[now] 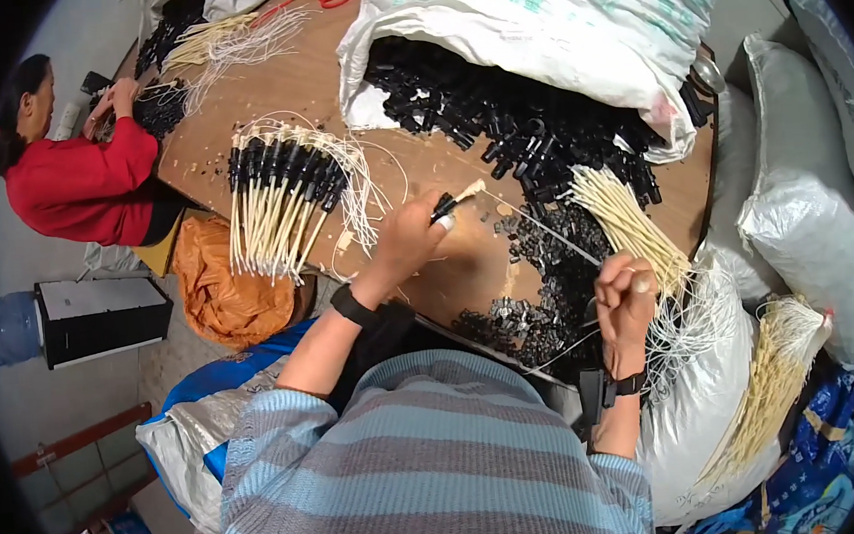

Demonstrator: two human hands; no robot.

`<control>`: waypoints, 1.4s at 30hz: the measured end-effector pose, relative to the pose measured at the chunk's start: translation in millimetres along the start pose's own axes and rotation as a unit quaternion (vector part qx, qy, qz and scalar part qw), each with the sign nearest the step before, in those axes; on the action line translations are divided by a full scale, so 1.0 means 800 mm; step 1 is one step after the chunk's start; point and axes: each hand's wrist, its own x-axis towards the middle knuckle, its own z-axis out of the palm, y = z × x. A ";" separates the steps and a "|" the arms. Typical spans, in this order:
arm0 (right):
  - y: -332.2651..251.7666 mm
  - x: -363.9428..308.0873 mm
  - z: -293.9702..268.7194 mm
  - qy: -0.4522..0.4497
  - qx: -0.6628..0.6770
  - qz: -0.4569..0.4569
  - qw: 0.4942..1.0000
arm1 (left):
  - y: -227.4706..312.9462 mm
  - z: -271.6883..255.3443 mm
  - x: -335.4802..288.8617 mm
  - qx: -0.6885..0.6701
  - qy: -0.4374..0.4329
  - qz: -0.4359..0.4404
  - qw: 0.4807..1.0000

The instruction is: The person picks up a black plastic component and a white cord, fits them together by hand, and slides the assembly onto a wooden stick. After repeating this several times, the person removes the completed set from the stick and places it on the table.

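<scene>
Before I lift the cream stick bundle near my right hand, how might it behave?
The stick bundle is probably fairly stiff, since its sticks lie straight. Its white cords look floppy, hanging in loose curls, and may snag where they tangle.

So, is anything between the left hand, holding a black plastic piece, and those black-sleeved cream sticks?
Thin white cords lie between the left hand and the black-sleeved cream sticks, along the sticks' right side; nothing bulky shows.

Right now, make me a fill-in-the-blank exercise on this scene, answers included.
1. The left hand holds a fitting coloured ____.
2. The right hand grips a thin cord coloured ____.
3. The person in red is on the picture's ____ side.
4. The large water bottle is tinted ____.

Missing words: black; white; left; blue.
</scene>
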 end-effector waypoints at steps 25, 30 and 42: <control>0.051 -0.008 0.061 -0.067 -0.602 -0.086 0.791 | 0.052 0.028 -0.003 -0.001 -0.114 0.055 0.992; 0.052 -0.009 0.064 -0.065 -0.573 -0.042 0.816 | 0.050 0.028 -0.001 -0.013 -0.129 0.057 0.990; 0.046 -0.010 0.065 -0.135 -0.608 -0.057 0.780 | 0.049 0.019 0.002 -0.123 -0.083 0.124 0.981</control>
